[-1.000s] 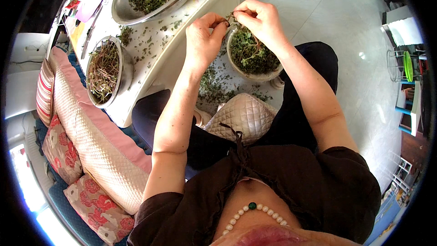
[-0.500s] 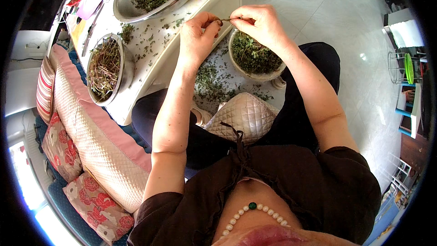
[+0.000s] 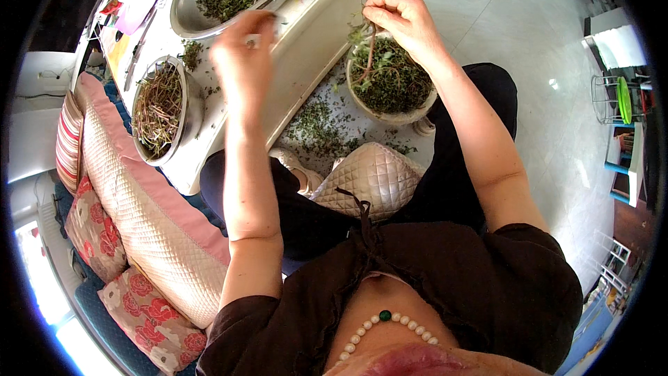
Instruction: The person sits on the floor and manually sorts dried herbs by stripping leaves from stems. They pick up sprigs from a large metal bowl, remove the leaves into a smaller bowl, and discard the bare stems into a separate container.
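Note:
My right hand (image 3: 403, 24) pinches a leafy stem (image 3: 370, 52) that dangles over a round container (image 3: 418, 113) heaped with small green leaves. My left hand (image 3: 242, 52) is blurred at the table edge, just below a steel bowl (image 3: 186, 10) holding leafy greens; what it holds, if anything, is unclear. Left of it on the white table (image 3: 212, 136) stands an upright pot (image 3: 186, 125) full of trimmed stems. Loose leaves are scattered on the table and on the floor (image 3: 316, 122) between the table and the round container.
A sofa with quilted cover (image 3: 160, 223) and floral cushions (image 3: 142, 317) runs along the left. A knife-like tool (image 3: 139, 42) and pink item (image 3: 132, 17) lie on the table. My knees flank a quilted pad (image 3: 369, 177). A rack with a green board (image 3: 623, 101) stands far right.
My left hand has parted from my right and swung left toward the steel bowl. My right hand has risen slightly, a stem now hanging from its fingers.

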{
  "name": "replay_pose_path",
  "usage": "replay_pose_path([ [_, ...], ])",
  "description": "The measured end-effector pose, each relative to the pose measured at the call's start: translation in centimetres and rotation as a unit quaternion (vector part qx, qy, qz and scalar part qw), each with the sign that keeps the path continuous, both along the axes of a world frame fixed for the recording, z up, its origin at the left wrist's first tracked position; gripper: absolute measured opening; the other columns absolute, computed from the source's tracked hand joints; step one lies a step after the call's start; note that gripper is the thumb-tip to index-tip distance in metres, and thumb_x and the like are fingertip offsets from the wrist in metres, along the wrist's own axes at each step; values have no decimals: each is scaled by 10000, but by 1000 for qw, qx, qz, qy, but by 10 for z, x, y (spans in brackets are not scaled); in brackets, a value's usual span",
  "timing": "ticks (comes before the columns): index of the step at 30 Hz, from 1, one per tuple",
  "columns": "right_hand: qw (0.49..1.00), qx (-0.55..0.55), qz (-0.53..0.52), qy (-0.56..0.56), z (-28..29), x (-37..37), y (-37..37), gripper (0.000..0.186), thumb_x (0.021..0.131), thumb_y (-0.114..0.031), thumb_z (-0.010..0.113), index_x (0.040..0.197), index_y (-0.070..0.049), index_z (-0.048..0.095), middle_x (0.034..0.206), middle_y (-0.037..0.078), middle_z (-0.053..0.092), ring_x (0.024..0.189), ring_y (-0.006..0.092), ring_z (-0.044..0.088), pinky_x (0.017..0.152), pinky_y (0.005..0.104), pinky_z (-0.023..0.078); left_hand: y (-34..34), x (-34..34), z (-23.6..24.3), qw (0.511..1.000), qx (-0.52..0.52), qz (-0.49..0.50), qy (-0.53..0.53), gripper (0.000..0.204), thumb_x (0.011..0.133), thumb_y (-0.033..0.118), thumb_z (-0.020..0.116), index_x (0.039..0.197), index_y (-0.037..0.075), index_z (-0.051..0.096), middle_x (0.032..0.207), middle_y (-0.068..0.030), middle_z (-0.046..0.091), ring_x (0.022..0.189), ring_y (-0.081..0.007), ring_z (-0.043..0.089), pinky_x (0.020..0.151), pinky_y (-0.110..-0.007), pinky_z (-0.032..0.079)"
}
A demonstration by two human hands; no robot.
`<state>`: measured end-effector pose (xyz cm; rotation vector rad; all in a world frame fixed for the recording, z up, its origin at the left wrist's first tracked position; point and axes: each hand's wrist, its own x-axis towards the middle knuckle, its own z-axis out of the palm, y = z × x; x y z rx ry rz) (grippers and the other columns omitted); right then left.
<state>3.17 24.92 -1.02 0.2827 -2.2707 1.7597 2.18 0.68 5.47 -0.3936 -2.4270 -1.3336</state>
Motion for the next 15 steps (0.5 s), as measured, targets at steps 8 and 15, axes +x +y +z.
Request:
replay_pose_path([
  [8,988,-134,54,-52,12,4,-4,115,869,-143,634,883,-32,656,728,-7,624,656,43,564,557,193,447,-171,-33,19,859,-249,414,171,203,792,227,606,939,129,706,788,-69,695,708,-175,641,895,-456,402],
  [15,997,-75,36,-2,2,2,-4,89,840,-99,664,878,-19,654,732,-12,620,631,34,551,554,189,455,-109,-40,-2,934,-139,248,216,248,736,62,668,982,86,676,961,-115,628,853,-212,595,750,-332,490],
])
